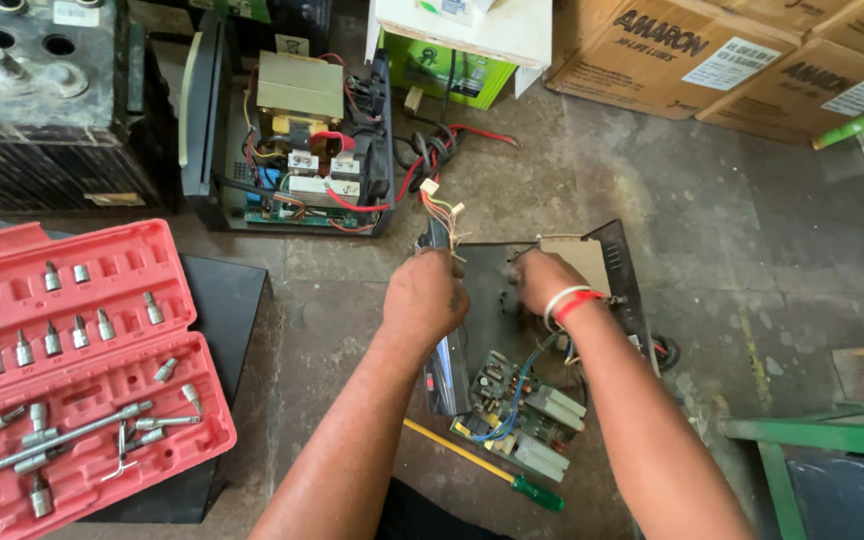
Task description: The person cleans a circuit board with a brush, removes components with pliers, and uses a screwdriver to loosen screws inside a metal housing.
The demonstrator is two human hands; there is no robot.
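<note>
A bundle of thin coloured wires ending in small pale plastic connectors (440, 215) stands up from the top edge of an opened black metal casing (492, 290) that lies on the grey concrete floor (692, 210); the left hand (424, 297) is closed in a fist around the lower part of that bundle, just at the casing's edge; the right hand (544, 280), with a white and a red band at the wrist, rests on the casing with fingers curled, but what they grip cannot be told. Inside the casing's near end sits a green circuit board with blue wires and pale grey blocks (517, 405); just beside it on the floor lies a screwdriver with a yellow shaft and green handle (487, 466).

Further off, beyond the hands, a second open black unit with a large transformer and red wiring (297, 135) stands on the floor; to the left, an open red plastic case of metal sockets and bits (77, 375) rests on a black box; a dark ribbed battery (37, 95) sits at the top left; brown cardboard cartons (742, 55) line the top right; a green metal frame (817, 435) shows at the lower right.
</note>
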